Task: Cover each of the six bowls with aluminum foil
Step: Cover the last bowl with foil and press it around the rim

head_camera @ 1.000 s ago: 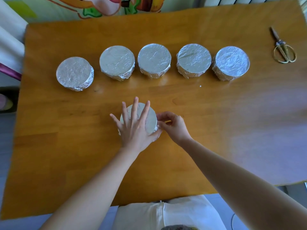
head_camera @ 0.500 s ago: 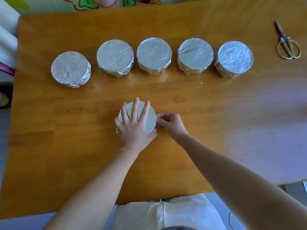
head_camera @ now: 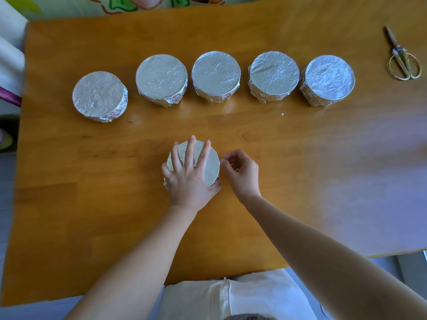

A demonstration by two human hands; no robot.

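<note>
Near the table's middle stands a foil-covered bowl (head_camera: 209,168). My left hand (head_camera: 188,176) lies flat on its foil top, fingers straight, with the thumb against the near side. My right hand (head_camera: 241,173) is just to the right of this bowl, its fingers curled, and the fingertips pinch the foil at the bowl's right rim. Several other foil-covered bowls stand in a row farther back, from the leftmost (head_camera: 99,97) through the middle one (head_camera: 216,76) to the rightmost (head_camera: 328,79).
Gold scissors (head_camera: 402,61) lie at the far right of the wooden table (head_camera: 323,169). A tiny foil scrap (head_camera: 282,114) sits in front of the row. The table's near edge runs just above my lap.
The fingers of my left hand have drawn closer together on the foil top. My right hand has stayed at the bowl's right side and worked along the foil edge.
</note>
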